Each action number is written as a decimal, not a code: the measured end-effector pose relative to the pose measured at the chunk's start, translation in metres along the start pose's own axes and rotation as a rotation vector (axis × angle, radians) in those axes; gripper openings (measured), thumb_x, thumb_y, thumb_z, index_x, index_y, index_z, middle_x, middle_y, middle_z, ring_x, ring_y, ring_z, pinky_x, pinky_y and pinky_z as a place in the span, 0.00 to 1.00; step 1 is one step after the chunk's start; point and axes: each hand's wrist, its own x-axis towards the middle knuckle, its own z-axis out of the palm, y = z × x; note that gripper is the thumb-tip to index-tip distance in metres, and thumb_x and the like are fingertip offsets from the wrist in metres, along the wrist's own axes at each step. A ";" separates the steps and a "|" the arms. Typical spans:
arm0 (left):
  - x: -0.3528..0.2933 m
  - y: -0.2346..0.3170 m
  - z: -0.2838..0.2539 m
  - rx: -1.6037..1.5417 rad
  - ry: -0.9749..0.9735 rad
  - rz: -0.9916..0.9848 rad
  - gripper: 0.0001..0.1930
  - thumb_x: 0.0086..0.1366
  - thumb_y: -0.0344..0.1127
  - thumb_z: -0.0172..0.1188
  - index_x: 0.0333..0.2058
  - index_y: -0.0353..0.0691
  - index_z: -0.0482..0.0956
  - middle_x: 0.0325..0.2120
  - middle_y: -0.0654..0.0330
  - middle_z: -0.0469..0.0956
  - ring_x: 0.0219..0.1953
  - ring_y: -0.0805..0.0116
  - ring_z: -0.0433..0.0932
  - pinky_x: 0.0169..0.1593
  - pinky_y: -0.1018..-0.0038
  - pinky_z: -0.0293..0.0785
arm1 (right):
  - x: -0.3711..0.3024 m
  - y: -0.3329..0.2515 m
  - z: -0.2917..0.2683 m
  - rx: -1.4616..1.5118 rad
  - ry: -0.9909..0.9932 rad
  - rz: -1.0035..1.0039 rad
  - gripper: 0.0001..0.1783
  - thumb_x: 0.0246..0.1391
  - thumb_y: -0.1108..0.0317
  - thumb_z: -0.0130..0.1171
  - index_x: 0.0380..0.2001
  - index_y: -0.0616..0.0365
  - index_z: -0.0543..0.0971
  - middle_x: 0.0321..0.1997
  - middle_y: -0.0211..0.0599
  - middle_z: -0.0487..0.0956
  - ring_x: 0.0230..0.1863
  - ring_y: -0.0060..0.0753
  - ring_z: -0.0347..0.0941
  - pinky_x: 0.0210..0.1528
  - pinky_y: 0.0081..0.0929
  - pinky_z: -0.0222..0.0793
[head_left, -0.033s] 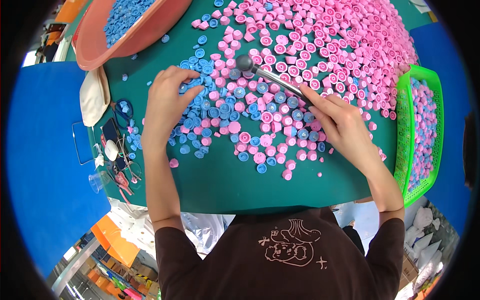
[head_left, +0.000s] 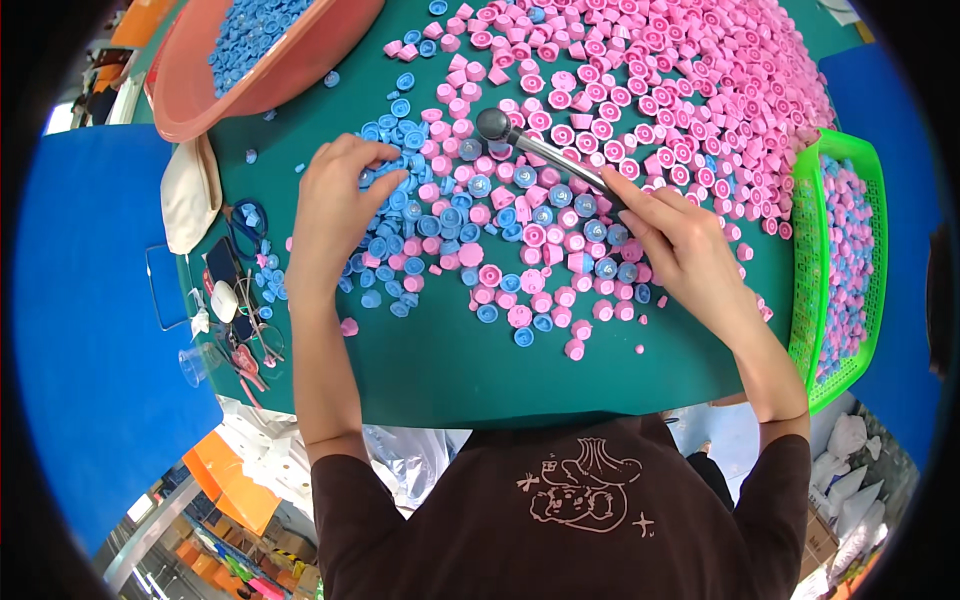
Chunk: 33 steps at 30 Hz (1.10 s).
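Note:
My right hand is closed round the handle of a small hammer with a metal shaft and a round dark-grey head. The head is up and to the left, over pink and blue pieces. At the left, my left hand reaches into a heap of small blue caps, its thumb and forefinger apart with caps visible between them. Its other fingers are partly hidden. Between the hands lie small pink cup-shaped pieces, several with blue caps on or against them.
A large pink heap fills the back right of the green table. An orange basin of blue caps stands back left. A green basket at the right holds pink-and-blue pieces. Scissors, glasses and a white pouch lie left.

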 end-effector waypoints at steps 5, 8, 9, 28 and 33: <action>-0.007 -0.005 0.000 0.027 -0.003 -0.034 0.09 0.56 0.31 0.66 0.35 0.36 0.82 0.28 0.58 0.78 0.29 0.65 0.75 0.36 0.71 0.71 | 0.001 -0.002 -0.007 0.059 -0.029 0.106 0.23 0.56 0.75 0.58 0.57 0.53 0.76 0.21 0.35 0.68 0.23 0.25 0.64 0.29 0.25 0.62; -0.007 -0.003 0.001 -0.017 0.019 -0.082 0.07 0.58 0.31 0.64 0.34 0.36 0.82 0.30 0.55 0.79 0.32 0.59 0.78 0.39 0.66 0.72 | 0.001 -0.004 -0.013 0.106 -0.011 0.098 0.22 0.58 0.74 0.57 0.57 0.53 0.76 0.23 0.35 0.72 0.25 0.24 0.67 0.31 0.23 0.63; -0.007 -0.005 0.002 -0.017 0.017 -0.079 0.07 0.58 0.31 0.64 0.34 0.36 0.82 0.30 0.55 0.79 0.32 0.59 0.78 0.39 0.66 0.72 | 0.000 -0.004 -0.014 0.106 -0.009 0.101 0.22 0.58 0.74 0.57 0.57 0.53 0.76 0.23 0.35 0.72 0.25 0.24 0.67 0.31 0.23 0.63; 0.002 -0.045 -0.018 0.188 -0.001 -0.256 0.14 0.53 0.33 0.69 0.38 0.35 0.82 0.21 0.56 0.80 0.26 0.62 0.81 0.33 0.71 0.74 | -0.026 0.023 -0.013 0.397 0.123 0.368 0.23 0.56 0.71 0.64 0.55 0.64 0.75 0.33 0.25 0.77 0.30 0.12 0.67 0.29 0.12 0.59; 0.009 0.012 -0.004 -0.193 0.103 -0.159 0.12 0.54 0.30 0.69 0.37 0.35 0.81 0.20 0.62 0.77 0.21 0.79 0.71 0.28 0.77 0.70 | -0.030 0.029 -0.014 0.455 0.236 0.345 0.22 0.55 0.70 0.66 0.52 0.65 0.75 0.33 0.26 0.76 0.29 0.11 0.67 0.27 0.11 0.60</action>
